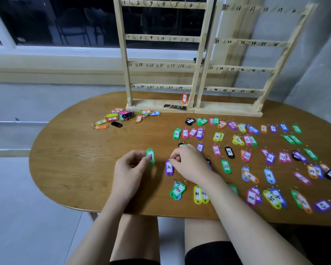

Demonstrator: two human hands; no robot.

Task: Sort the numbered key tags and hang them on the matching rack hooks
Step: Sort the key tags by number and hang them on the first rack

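Green tag (150, 156) in left hand (131, 165)

The left hand (131, 166) covers part of the number on the green tag (150, 156) it pinches, so it cannot be read for certain. The right hand (187, 162) hides the ring of the purple tag marked 30 (169, 167), most of a black tag (181, 144) behind its knuckles and another dark tag (208, 162) beside its wrist. The right rack (264, 44) is cut off at the top edge, its top-row numbers are blurred, and the counter (75, 150) runs off the right edge.
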